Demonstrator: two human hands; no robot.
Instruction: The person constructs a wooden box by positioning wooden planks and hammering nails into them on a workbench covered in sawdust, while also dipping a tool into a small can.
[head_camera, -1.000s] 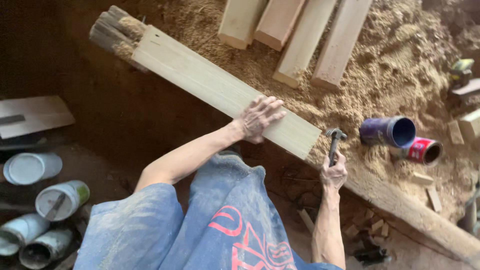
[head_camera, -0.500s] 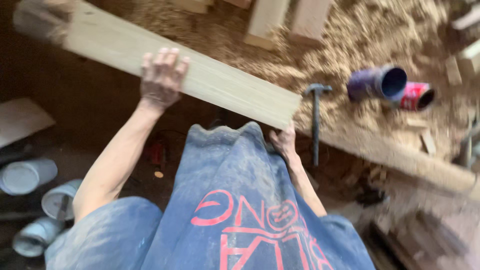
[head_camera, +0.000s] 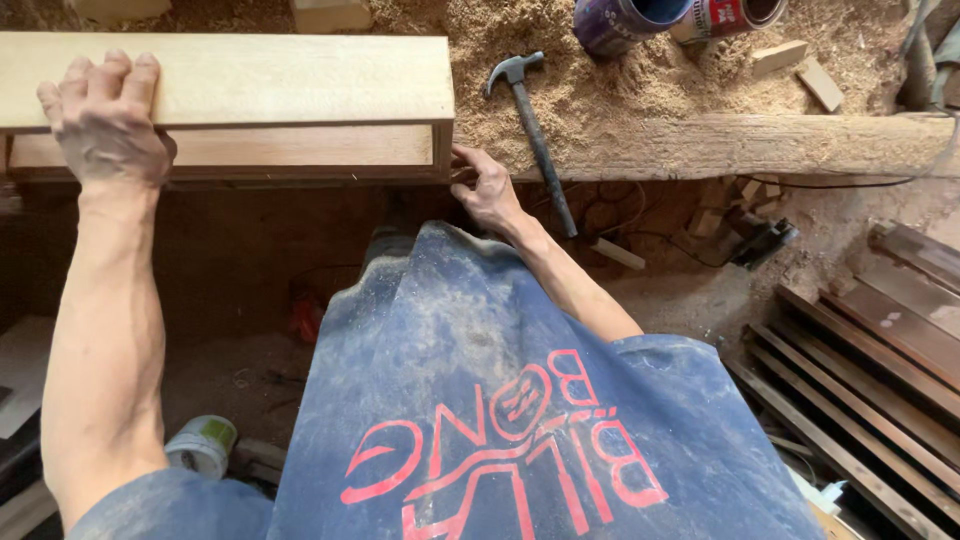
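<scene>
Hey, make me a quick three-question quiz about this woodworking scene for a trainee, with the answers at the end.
1. True or false: the hammer is held in the right hand.
2. Which hand grips the near edge of the pale wooden board from above? A) left hand B) right hand C) neither
3. Fill in: the two open cans lie on their sides in the ____.

Key:
1. False; the hammer lies on the sawdust, and the right hand touches the board's end corner.
2. A
3. sawdust
</scene>
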